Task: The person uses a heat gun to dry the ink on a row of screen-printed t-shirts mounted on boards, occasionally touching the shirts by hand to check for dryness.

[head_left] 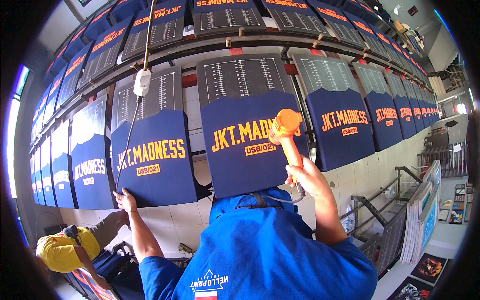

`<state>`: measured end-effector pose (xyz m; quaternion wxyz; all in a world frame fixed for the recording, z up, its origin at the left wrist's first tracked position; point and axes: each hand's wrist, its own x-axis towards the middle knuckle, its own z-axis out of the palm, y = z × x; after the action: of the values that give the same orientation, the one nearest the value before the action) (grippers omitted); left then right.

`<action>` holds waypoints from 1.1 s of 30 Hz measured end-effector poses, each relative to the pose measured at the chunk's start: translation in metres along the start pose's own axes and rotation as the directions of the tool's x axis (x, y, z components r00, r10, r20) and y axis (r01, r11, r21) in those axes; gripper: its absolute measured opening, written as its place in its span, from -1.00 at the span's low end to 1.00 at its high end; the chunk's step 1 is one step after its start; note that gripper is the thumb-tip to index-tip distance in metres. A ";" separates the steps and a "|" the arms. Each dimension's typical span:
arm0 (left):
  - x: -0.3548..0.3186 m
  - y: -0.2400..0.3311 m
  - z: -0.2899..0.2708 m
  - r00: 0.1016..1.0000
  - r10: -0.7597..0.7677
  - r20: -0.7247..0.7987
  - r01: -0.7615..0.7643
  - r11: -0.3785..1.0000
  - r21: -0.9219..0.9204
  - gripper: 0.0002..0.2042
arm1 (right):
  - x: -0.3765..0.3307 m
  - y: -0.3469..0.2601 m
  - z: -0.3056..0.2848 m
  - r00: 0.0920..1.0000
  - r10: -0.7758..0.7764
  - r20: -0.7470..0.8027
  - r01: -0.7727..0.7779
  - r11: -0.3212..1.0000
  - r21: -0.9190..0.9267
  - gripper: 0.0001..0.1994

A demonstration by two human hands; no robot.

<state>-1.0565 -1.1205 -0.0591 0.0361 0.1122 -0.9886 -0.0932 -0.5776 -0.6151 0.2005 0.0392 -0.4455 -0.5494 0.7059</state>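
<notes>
An orange hair dryer (287, 122) is gripped by its handle in my right hand (311, 179). Its round head is over a navy T-shirt (240, 170) with orange and yellow lettering, stretched on a dark board (242, 75) marked with white scales; part of the print is hidden behind it. From the handle's lower end a grey cord (286, 201) loops across my front. My left hand (126, 201) is at the lower edge of the neighbouring navy T-shirt (150, 182), fingers closed around a dark cable (131, 130). That cable runs up to a white hanging socket (142, 83).
More boards with navy shirts (345, 125) line both sides and a second row behind a metal rail (320, 42). At the lower left a person in a yellow shirt (67, 250) bends over. Flat frames (422, 220) lean beside a metal rack (387, 240) at the right.
</notes>
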 end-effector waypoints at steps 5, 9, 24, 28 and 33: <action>0.011 -0.011 0.013 1.000 0.010 0.006 -0.010 1.000 0.027 -0.25 | -0.002 0.001 -0.011 1.000 -0.010 0.007 0.010 1.000 0.013 -0.73; 0.021 -0.013 0.014 0.998 -0.020 0.068 0.017 0.999 0.044 -0.22 | -0.008 -0.001 -0.021 0.999 0.004 0.032 -0.005 1.000 0.031 -0.75; -0.003 0.038 -0.090 0.948 0.309 -0.074 -0.303 0.950 0.077 -0.76 | -0.005 0.004 0.013 0.991 0.012 0.132 -0.023 0.997 0.080 -0.61; 0.026 -0.027 -0.120 0.975 0.142 -0.173 -0.126 0.987 0.102 -0.70 | 0.008 -0.010 0.071 0.933 0.042 0.358 -0.095 0.987 0.132 -0.53; 0.090 -0.119 -0.149 0.977 -0.191 -0.091 0.196 0.980 0.045 -0.69 | 0.019 -0.031 0.162 0.888 0.063 0.455 -0.096 0.994 0.051 -0.49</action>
<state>-1.1048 -1.2814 0.0684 0.0666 0.2127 -0.9727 -0.0650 -0.7108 -0.7126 0.2146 -0.1027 -0.2894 -0.4990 0.8104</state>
